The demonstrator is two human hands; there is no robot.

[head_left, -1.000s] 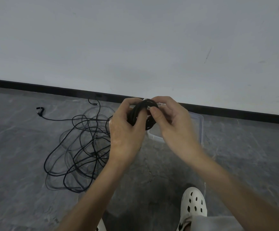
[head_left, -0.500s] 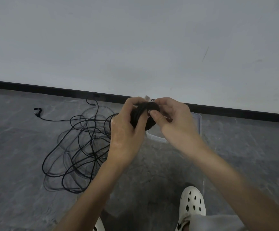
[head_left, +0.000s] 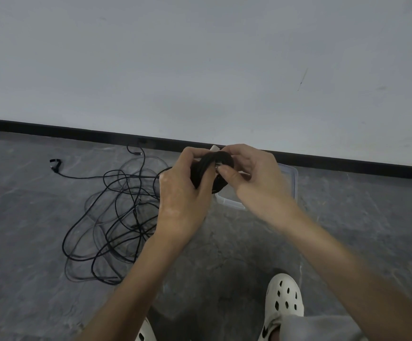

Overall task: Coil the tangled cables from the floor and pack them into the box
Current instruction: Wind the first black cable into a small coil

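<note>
A small black coiled cable (head_left: 211, 166) is held in the air in front of me. My left hand (head_left: 184, 193) grips the coil's left side, fingers wrapped round it. My right hand (head_left: 251, 178) pinches the cable's end at the coil's right side between thumb and forefinger. Below and behind the hands a clear plastic box (head_left: 291, 178) stands on the floor, mostly hidden by my right hand. A loose tangle of thin black cables (head_left: 116, 217) lies on the grey floor to the left, one plug end (head_left: 55, 164) stretching out far left.
A white wall with a black skirting board (head_left: 77, 132) runs close behind the box. My feet in white perforated clogs (head_left: 283, 299) stand at the bottom of the view, near the cables.
Both hands stay together on the coil and have hardly shifted; the right fingers have worked the cable end a little at the coil's side.
</note>
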